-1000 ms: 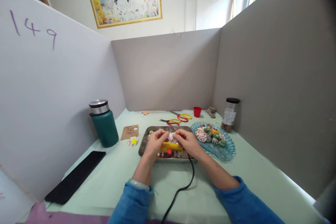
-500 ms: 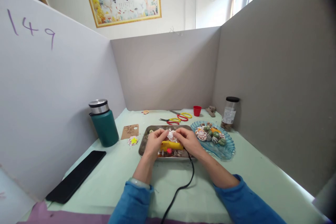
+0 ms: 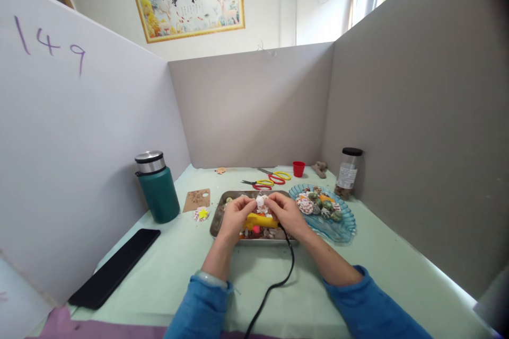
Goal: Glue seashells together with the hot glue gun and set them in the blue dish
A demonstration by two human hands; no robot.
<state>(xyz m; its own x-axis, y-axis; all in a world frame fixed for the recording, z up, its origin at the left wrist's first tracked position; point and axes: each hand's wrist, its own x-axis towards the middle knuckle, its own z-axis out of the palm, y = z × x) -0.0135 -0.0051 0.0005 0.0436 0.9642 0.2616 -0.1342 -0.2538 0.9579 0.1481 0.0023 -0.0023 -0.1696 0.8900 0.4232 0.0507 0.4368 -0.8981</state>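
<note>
Both my hands meet over a metal tray in the middle of the table. My left hand and my right hand pinch a small white shell piece between their fingertips. Under them a yellow glue gun lies across the tray, and its black cord runs back toward me. Small shells lie in the tray, mostly hidden by my hands.
A blue glass dish of patterned shells sits right of the tray, a clear jar behind it. Scissors and a red cup lie at the back. A green flask, a brown card and a black phone are left. Grey partitions enclose the table.
My fingertips have drawn a little closer together and lifted the white piece slightly. Everything else on the table is unchanged.
</note>
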